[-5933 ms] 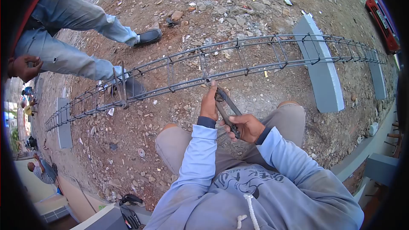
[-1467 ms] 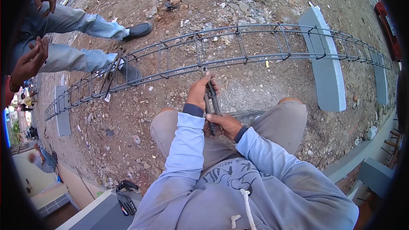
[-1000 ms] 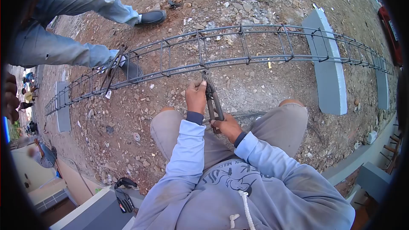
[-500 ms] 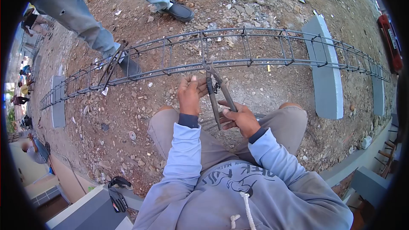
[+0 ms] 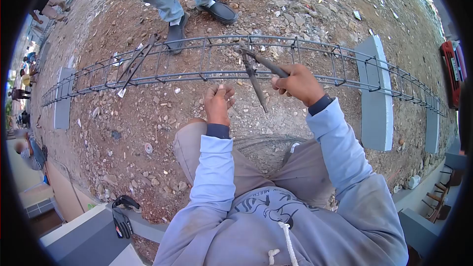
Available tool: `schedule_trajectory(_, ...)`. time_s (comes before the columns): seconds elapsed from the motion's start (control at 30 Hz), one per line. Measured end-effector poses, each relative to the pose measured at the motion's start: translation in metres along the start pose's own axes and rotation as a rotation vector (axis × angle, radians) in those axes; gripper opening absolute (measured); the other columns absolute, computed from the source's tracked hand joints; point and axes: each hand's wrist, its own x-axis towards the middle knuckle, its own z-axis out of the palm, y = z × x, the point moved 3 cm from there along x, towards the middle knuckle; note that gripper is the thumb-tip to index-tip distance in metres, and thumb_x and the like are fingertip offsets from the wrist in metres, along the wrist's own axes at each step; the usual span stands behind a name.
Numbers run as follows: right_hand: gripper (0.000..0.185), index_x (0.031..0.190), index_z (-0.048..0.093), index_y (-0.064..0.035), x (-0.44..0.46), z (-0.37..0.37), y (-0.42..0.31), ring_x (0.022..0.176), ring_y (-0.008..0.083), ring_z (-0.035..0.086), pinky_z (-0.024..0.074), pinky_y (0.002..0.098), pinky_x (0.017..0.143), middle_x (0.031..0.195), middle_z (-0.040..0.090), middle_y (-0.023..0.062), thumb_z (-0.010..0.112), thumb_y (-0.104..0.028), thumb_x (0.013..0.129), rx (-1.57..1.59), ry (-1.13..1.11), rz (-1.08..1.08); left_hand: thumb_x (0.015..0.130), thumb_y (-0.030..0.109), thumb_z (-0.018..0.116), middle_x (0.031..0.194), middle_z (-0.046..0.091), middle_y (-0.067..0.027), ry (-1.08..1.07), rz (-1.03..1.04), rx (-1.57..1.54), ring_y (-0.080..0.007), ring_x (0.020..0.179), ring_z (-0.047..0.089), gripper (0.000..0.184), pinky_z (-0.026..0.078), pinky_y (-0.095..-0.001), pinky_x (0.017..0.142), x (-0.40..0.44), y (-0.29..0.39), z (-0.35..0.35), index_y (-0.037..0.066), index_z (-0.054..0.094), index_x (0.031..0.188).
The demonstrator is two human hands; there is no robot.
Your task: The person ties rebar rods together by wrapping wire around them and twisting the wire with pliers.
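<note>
My right hand (image 5: 299, 84) is wrapped around one handle of a pair of long-handled pincers (image 5: 252, 71). The other handle swings free, pointing down, so the handles are spread. The pincers' jaws reach over the long rebar cage (image 5: 221, 75), near one of its stirrups. Just below the cage's near bar, my left hand (image 5: 218, 104) is held with its fingers curled toward the thumb. Whether it pinches anything thin is too small to tell. A second long-handled tool (image 5: 137, 63) rests across the cage on the left.
Grey blocks (image 5: 377, 118) support the cage. Another person's legs (image 5: 162, 0) and shoes stand at its far side. A coil of thin wire (image 5: 263, 142) lies between my knees. Stony ground spreads around; a black strap-like item (image 5: 123, 216) lies lower left.
My right hand has moved up and right with the pincers, whose handles are spread wider. My left hand has come off them. The other person's feet appear closer together.
</note>
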Motion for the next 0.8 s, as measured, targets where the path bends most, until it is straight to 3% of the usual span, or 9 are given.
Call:
schedule_trajectory(0.03, 0.021, 0.097, 0.065, -0.0054, 0.008, -0.004, -0.006, 0.074, 0.0304, 0.063, 0.0491, 0.0414, 0.065, 0.087, 0.065, 0.0171, 0.059, -0.015, 0.079, -0.241, 0.041, -0.075, 0.093, 0.018, 0.049, 0.096, 0.063, -0.0111, -0.008, 0.001, 0.033, -0.019, 0.082, 0.064, 0.019, 0.053, -0.0304, 0.065, 0.0, -0.004, 0.003, 0.004, 0.048, 0.105)
schedule_trajectory(0.13, 0.022, 0.095, 0.067, -0.0103, 0.034, 0.013, 0.011, 0.084, 0.0368, 0.061, 0.0483, 0.0455, 0.073, 0.09, 0.063, 0.0185, 0.06, -0.016, 0.076, -0.486, 0.314, -0.239, 0.093, 0.018, 0.05, 0.097, 0.063, -0.0098, -0.146, -0.058, -0.001, -0.0184, 0.084, 0.064, 0.018, 0.052, -0.03, 0.066, -0.013, -0.013, 0.022, 0.004, 0.049, 0.103)
schedule_trajectory(0.23, 0.022, 0.096, 0.068, -0.0122, 0.042, 0.025, 0.03, 0.092, 0.0345, 0.059, 0.0476, 0.0445, 0.078, 0.091, 0.062, 0.0165, 0.06, -0.019, 0.077, -0.483, 0.469, -0.322, 0.093, 0.019, 0.05, 0.096, 0.063, -0.0096, -0.159, -0.052, 0.033, -0.0182, 0.084, 0.063, 0.017, 0.051, -0.0309, 0.065, -0.013, -0.019, 0.021, 0.005, 0.05, 0.102)
schedule_trajectory(0.37, 0.023, 0.099, 0.066, -0.0111, 0.046, 0.035, 0.06, 0.096, 0.0336, 0.056, 0.0431, 0.0473, 0.082, 0.095, 0.061, 0.0153, 0.059, -0.022, 0.08, -0.492, 0.372, -0.157, 0.092, 0.02, 0.052, 0.093, 0.063, -0.0085, -0.083, -0.055, 0.007, -0.0181, 0.082, 0.063, 0.016, 0.051, -0.0307, 0.065, -0.008, -0.019, 0.012, 0.006, 0.051, 0.1)
schedule_trajectory(0.47, 0.029, 0.105, 0.062, -0.0081, 0.033, 0.041, 0.038, 0.101, 0.0331, 0.054, 0.0403, 0.0472, 0.085, 0.1, 0.059, 0.0151, 0.06, -0.023, 0.08, -0.475, 0.574, -0.218, 0.092, 0.02, 0.053, 0.092, 0.063, -0.0077, -0.085, -0.039, -0.01, -0.0175, 0.081, 0.062, 0.016, 0.05, -0.0306, 0.066, -0.005, -0.018, 0.012, 0.006, 0.052, 0.1)
schedule_trajectory(0.57, 0.028, 0.107, 0.058, -0.0049, 0.023, 0.042, 0.015, 0.099, 0.0365, 0.053, 0.0404, 0.0486, 0.086, 0.1, 0.058, 0.0164, 0.058, -0.021, 0.084, -0.514, 0.722, -0.431, 0.09, 0.02, 0.054, 0.09, 0.062, -0.0063, -0.031, 0.006, 0.021, -0.0148, 0.079, 0.06, 0.015, 0.048, -0.0287, 0.066, -0.006, -0.015, 0.011, 0.007, 0.054, 0.097)
schedule_trajectory(0.67, 0.026, 0.107, 0.057, -0.0031, 0.009, 0.048, -0.013, 0.097, 0.0354, 0.054, 0.042, 0.0461, 0.085, 0.098, 0.058, 0.0159, 0.057, -0.016, 0.085, -0.378, 0.735, -0.609, 0.088, 0.019, 0.057, 0.085, 0.061, -0.0042, 0.061, 0.114, 0.126, -0.0113, 0.076, 0.056, 0.014, 0.043, -0.0265, 0.067, 0.007, -0.016, 0.001, 0.006, 0.058, 0.093)
schedule_trajectory(0.77, 0.025, 0.107, 0.057, -0.0015, 0.006, 0.094, -0.011, 0.094, 0.0357, 0.055, 0.044, 0.0438, 0.083, 0.096, 0.059, 0.0158, 0.056, -0.012, 0.085, -0.169, 0.423, -0.561, 0.086, 0.019, 0.061, 0.08, 0.059, -0.0027, 0.084, 0.145, 0.123, -0.01, 0.074, 0.053, 0.015, 0.04, -0.0256, 0.068, 0.015, -0.015, -0.011, 0.005, 0.06, 0.09)
schedule_trajectory(0.8, 0.023, 0.105, 0.057, -0.0017, 0.007, 0.11, -0.006, 0.089, 0.0358, 0.057, 0.0453, 0.0428, 0.079, 0.093, 0.06, 0.0168, 0.056, -0.011, 0.084, -0.129, 0.429, -0.546, 0.085, 0.02, 0.062, 0.079, 0.059, -0.0025, 0.079, 0.108, 0.107, -0.0101, 0.074, 0.052, 0.016, 0.04, -0.0255, 0.067, 0.013, -0.008, -0.012, 0.004, 0.06, 0.09)
